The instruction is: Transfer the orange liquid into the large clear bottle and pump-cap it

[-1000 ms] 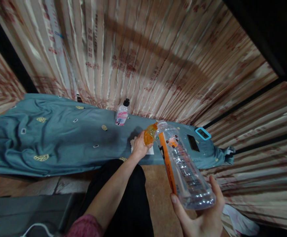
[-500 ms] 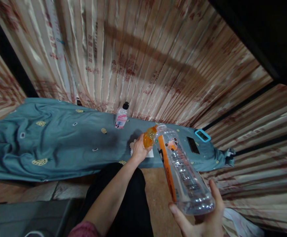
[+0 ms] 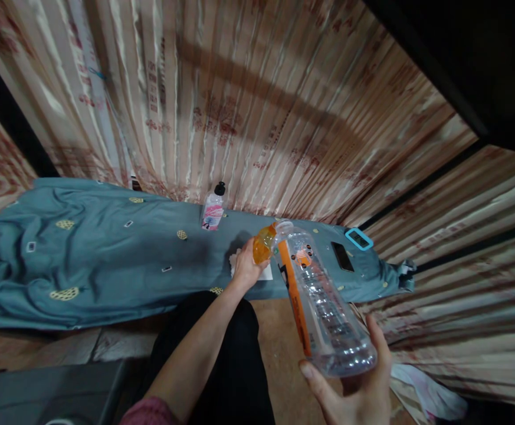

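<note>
I observe no material change: right of the black-capped bottle, the left hand keeps its fingers round the amber container at the neck of the clear bottle, whose base the right hand's fingers hold, the step apparently unfinished.

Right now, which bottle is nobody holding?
The small, black-capped bottle standing on the teal cloth. The big clear bottle is in the right hand, and the left hand holds an orange container.

A clear bottle is held in the right hand, an amber see-through object in the left hand.
</note>
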